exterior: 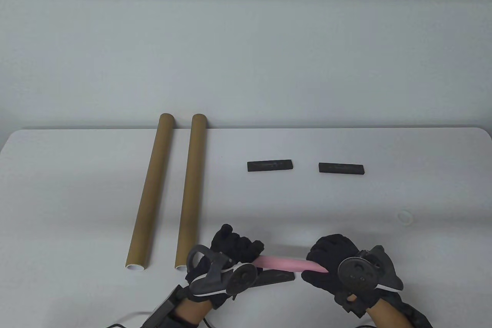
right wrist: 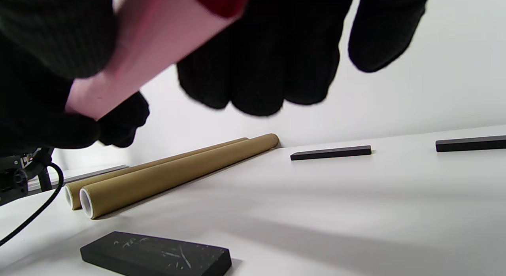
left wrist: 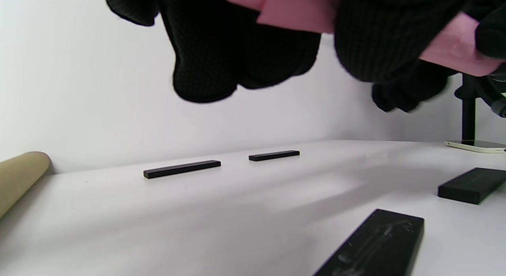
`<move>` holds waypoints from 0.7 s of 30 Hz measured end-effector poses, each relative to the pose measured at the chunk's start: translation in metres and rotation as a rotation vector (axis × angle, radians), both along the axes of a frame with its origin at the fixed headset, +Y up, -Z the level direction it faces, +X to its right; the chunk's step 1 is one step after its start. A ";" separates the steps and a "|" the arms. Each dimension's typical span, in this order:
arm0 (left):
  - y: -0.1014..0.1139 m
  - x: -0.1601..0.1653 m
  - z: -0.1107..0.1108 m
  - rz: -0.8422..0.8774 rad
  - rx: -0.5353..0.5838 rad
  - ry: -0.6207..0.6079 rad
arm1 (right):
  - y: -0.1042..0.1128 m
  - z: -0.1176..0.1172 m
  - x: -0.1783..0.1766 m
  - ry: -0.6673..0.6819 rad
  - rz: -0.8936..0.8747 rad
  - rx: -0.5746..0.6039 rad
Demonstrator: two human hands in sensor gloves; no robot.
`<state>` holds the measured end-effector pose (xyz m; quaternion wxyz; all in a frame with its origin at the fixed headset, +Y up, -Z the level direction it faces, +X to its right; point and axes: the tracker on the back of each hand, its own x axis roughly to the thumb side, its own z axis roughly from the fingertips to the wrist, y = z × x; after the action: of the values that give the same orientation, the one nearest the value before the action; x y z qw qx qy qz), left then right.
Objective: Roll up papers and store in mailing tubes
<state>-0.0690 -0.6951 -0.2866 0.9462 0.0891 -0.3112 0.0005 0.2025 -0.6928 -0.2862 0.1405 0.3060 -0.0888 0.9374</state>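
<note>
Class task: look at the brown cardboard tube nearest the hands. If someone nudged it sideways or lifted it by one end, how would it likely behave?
The nearer mailing tube is round and lies flat on the table, so a sideways nudge would probably roll it. It looks straight and hollow, open at its near end, so likely stiff yet light, staying rigid when lifted.

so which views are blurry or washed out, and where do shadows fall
Table view: sharp, evenly lit, with faint shadows beside the two tubes. Left wrist view: the left hand and pink paper roll are blurred close up; soft shadow on the table. Right wrist view: the right hand is blurred, the wall bright.
</note>
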 end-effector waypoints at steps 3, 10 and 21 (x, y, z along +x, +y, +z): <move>-0.003 -0.001 -0.002 0.006 -0.028 0.009 | 0.001 0.001 -0.001 -0.014 0.049 0.031; 0.003 0.001 0.001 0.013 0.035 -0.018 | -0.002 -0.003 -0.001 0.011 0.007 -0.056; -0.003 0.001 0.000 -0.013 0.031 -0.012 | 0.000 -0.001 -0.002 0.007 0.050 -0.028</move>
<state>-0.0681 -0.6979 -0.2867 0.9428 0.1018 -0.3172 -0.0100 0.2000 -0.6924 -0.2869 0.1219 0.3096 -0.0674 0.9406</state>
